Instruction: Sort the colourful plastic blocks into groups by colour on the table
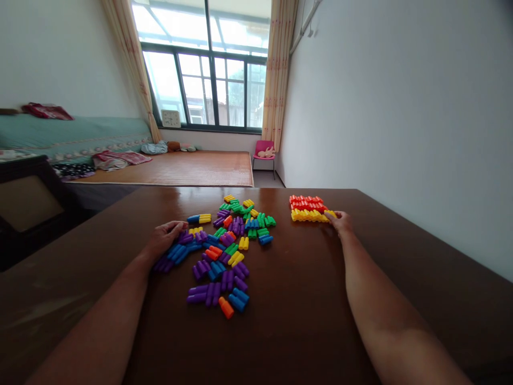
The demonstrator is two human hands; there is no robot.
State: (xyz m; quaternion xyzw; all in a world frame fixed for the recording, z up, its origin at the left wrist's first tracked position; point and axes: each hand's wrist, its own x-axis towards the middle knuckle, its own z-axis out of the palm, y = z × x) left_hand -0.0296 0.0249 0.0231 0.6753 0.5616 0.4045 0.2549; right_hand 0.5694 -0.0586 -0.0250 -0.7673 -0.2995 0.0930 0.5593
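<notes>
Daylight from a tall window (208, 69) fell across a dark brown table (296, 321) that filled the lower view, with a bed (60, 139) and a small pink chair (264, 152) beyond it. On the far side of the table the right hand (340, 221) rested with its fingertips pinching the near end of a yellow row (310, 215), apparently pressing a piece into line; just behind that row, touching it, lay a red row (306, 202), so the sorted colours sat together, well apart from the rest. The left hand (164, 238) lay curled, palm down, at the left edge of a loose pile of mixed blocks (224, 251), its fingers over purple and blue blocks (180, 248); whether it actually gripped one I could not tell
</notes>
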